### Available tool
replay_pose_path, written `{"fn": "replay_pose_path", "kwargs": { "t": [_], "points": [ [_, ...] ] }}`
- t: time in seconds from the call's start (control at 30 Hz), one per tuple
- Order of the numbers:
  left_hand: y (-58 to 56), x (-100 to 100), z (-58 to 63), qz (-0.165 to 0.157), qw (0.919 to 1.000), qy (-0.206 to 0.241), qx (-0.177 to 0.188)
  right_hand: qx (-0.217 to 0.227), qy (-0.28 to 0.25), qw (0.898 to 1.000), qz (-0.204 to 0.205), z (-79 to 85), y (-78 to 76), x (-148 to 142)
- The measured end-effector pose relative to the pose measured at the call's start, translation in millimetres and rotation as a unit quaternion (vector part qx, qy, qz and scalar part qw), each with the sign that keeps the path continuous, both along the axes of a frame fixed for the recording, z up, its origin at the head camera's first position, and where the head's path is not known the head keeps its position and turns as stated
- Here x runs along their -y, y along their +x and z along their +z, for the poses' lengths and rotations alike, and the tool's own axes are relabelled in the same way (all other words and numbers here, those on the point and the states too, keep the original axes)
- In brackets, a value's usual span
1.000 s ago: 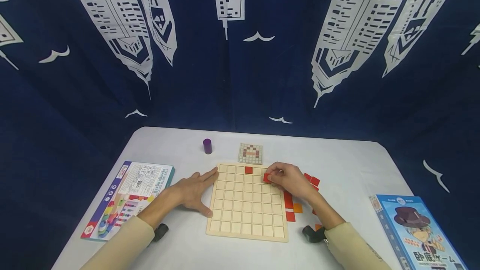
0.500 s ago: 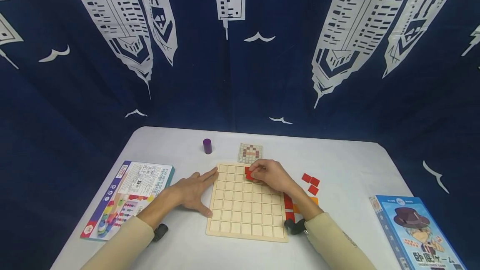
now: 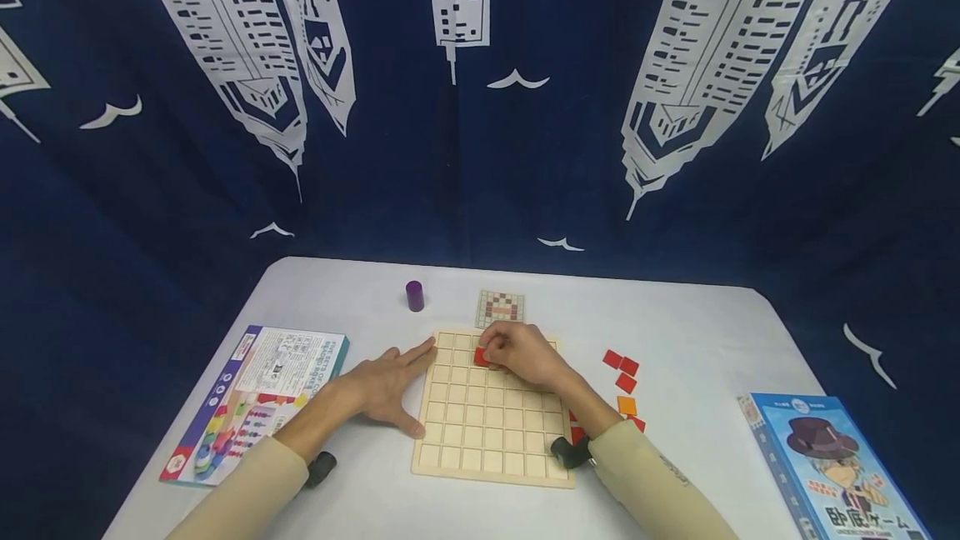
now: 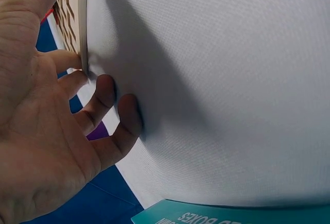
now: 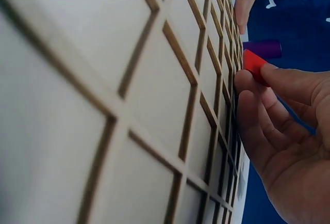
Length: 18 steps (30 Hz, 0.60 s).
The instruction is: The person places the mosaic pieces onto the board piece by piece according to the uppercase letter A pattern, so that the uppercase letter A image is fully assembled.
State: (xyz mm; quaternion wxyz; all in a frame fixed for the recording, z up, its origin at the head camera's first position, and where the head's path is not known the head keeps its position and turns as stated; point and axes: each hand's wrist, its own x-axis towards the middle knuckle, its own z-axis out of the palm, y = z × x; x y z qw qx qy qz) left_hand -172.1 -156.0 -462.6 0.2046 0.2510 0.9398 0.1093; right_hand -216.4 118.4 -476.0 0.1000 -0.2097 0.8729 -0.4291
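Note:
A pale wooden grid board [image 3: 491,440] lies on the white table. My right hand [image 3: 521,354] is over its upper rows, pinching a red square tile [image 3: 481,357] between thumb and fingers. The right wrist view shows that red tile [image 5: 254,66] tilted, close to the grid, at the tips of the right hand [image 5: 294,131]. My left hand [image 3: 386,386] is spread along the board's left edge, fingertips and thumb at its rim. In the left wrist view the left hand [image 4: 46,110] has its fingers loosely bent beside the board's edge. The right hand hides part of the top rows.
Behind the board lie a small pattern card [image 3: 500,307] and a purple cylinder [image 3: 415,297]. Loose red tiles [image 3: 626,382] and an orange tile [image 3: 626,406] lie to its right. A boxed set [image 3: 258,398] stands left, a blue game box [image 3: 840,465] right.
My right hand has moved left across the board's upper rows with the red tile in its fingers. The left hand stays at the board's left edge.

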Motion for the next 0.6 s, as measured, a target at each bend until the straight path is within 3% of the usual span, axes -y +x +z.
{"fn": "replay_pose_path", "kwargs": {
  "t": [0.6],
  "points": [
    [0.1, -0.5, -2.4, 0.004, 1.0000, -0.002, 0.003, -0.043, 0.049, 0.998, 0.015, -5.4, -2.2, 8.8]
  ]
}}
